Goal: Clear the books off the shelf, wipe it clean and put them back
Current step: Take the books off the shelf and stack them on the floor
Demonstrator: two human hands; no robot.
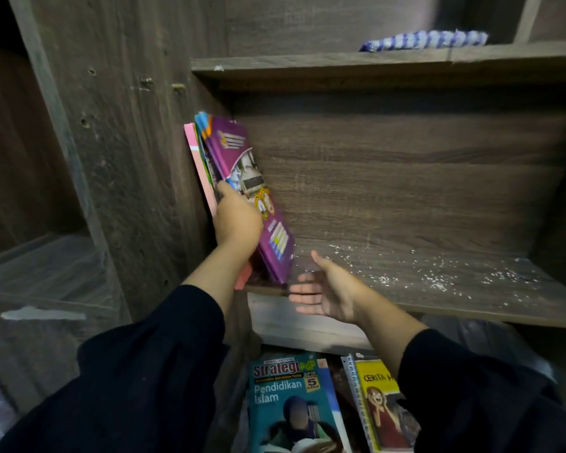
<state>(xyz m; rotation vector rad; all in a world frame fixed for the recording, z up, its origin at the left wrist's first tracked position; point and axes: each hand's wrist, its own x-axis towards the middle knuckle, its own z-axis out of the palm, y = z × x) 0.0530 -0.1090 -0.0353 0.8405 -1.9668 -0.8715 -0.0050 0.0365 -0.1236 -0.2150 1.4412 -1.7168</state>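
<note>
The left hand (237, 220) has its grip closed around a thin stack of books (242, 191), thumb on the near edges, fingers hidden behind. The purple workbook (262, 204) faces outward on the right of the grip, a pink cover (201, 168) on its left. The stack stands tilted against the left wall of the shelf (438, 282), its lower corner at the front lip just below the grip, probably so the wall takes the weight while the hand steadies it. The right hand (321, 289) hovers right of and below that grip, palm up, fingers spread wide, holding nothing; it looks ready to support the stack's bottom edge. White specks litter the shelf board to the right. Below the grip lie more books, a teal Pendidikan Islam book (288, 403) and a yellow spiral-bound book (376, 407). Whether the stack is going in or coming out, I cannot tell.
</note>
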